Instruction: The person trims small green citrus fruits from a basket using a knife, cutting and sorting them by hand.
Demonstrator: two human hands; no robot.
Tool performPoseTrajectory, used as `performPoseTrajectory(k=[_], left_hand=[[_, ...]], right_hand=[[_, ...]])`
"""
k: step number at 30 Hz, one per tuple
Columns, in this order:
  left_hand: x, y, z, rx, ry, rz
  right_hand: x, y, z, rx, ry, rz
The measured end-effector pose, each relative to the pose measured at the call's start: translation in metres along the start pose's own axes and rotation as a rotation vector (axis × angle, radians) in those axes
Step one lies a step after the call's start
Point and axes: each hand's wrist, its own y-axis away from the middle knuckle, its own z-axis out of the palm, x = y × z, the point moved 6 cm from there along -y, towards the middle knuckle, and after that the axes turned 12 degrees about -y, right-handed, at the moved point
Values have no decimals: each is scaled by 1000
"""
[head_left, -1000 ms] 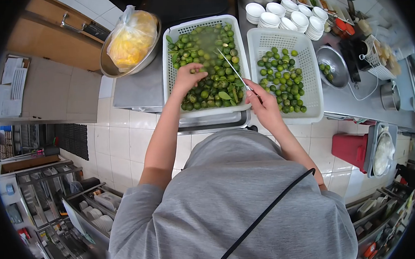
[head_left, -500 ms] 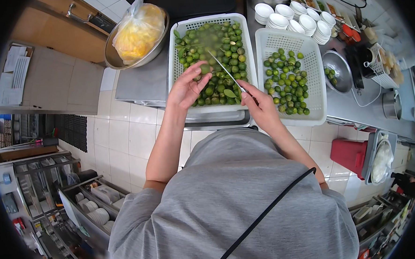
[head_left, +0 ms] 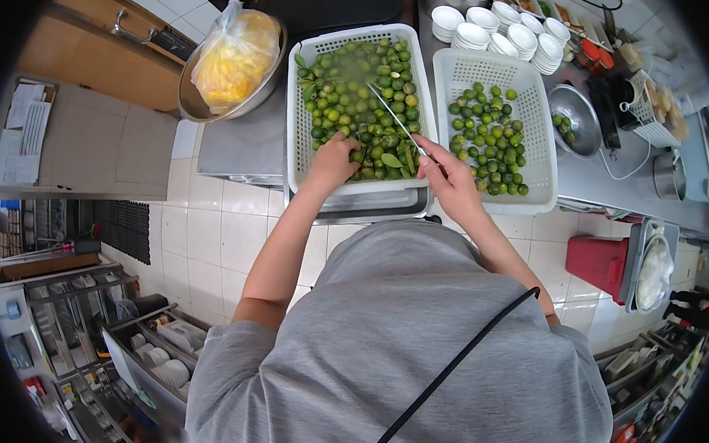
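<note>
A white perforated basket [head_left: 292,104] holds a heap of small green limes [head_left: 398,59] with some leaves [head_left: 391,160] among them. My left hand [head_left: 334,160] reaches into its near left part, back of the hand up, fingers curled round a lime [head_left: 357,155] at the top of the heap; the fingertips are partly hidden. My right hand [head_left: 448,180] grips a thin-bladed knife [head_left: 397,119] above the basket's near right corner. Its blade slants up and left over the fruit. To the right stands a second white basket [head_left: 537,108], with fewer limes [head_left: 490,134] in it.
A bag of yellow pieces [head_left: 238,59] sits in a metal bowl [head_left: 192,102] at the left. Stacked white dishes [head_left: 473,35], a steel bowl with limes [head_left: 577,109] and a metal pot [head_left: 669,179] stand right. A red bin [head_left: 593,265] is on the floor.
My left hand has turned over and come down onto the limes; before, it held a lime up, palm showing. The knife has shifted slightly right and stays in my right hand.
</note>
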Motion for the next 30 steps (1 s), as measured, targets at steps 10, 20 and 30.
performPoseTrajectory(k=[10,20,30], left_hand=[[-28,-8,-13,-143,1723,-324],[24,-21,1,55,230,174],[75,-24,-16,-638,1344,-115]], right_hand=[[4,2,-10,61,-64,85],[-4,2,-17,85,-81,57],[-4,11,-48,204,-124,30]])
